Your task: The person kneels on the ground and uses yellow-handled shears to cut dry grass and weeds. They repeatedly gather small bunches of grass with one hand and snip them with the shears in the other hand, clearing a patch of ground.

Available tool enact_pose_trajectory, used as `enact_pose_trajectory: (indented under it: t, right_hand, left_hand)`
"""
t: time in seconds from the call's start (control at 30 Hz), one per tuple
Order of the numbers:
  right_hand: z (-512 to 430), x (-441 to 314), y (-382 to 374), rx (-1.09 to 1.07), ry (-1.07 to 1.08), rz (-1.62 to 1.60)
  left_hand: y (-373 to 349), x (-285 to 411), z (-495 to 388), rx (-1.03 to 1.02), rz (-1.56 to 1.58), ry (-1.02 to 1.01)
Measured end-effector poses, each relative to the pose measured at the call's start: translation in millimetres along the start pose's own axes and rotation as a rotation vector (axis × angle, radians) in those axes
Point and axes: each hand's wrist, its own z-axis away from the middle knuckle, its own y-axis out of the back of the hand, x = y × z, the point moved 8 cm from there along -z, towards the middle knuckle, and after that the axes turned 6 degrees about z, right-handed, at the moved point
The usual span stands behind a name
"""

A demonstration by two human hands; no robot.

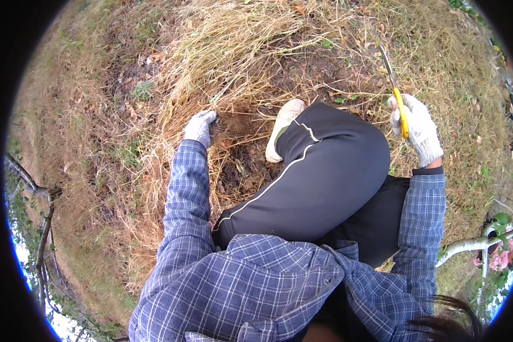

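Note:
My left hand (199, 128), in a pale knitted work glove, is low at the edge of a heap of dry cut grass (222, 64). Its fingers curl down against the straw, and whether they grip any stalks is hidden. In the matching glove, my right hand (417, 124) is raised at the right, closed around the yellow handle of a cutting tool (401, 113). The tool's narrow metal blade points away from me. Between my left hand and my shoe (284, 128) lies a patch of dark bare soil (243, 166) with scattered straw.
My bent leg in dark trousers (320, 171) fills the middle. Dry mown grass (77, 128) spreads around. A branching tree limb (40, 190) stands at the left rim and a pale trunk (466, 248) at the right, near something pink (500, 258). Dead leaves dot the ground.

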Motion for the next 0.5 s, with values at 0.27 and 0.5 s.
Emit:
enact_pose_trajectory:
  t: [0.27,0.5]
  right_hand:
    - [2.8,-10.1,-15.8,-0.033,0.026,0.087]
    - [-9.4,-5.1,-16.1,-0.053,0.029,-0.013]
  left_hand:
    - [255.5,156.4,85.1,0.567,0.089,-0.483]
    - [319.5,106.2,150.0,0.675,-1.476,0.064]
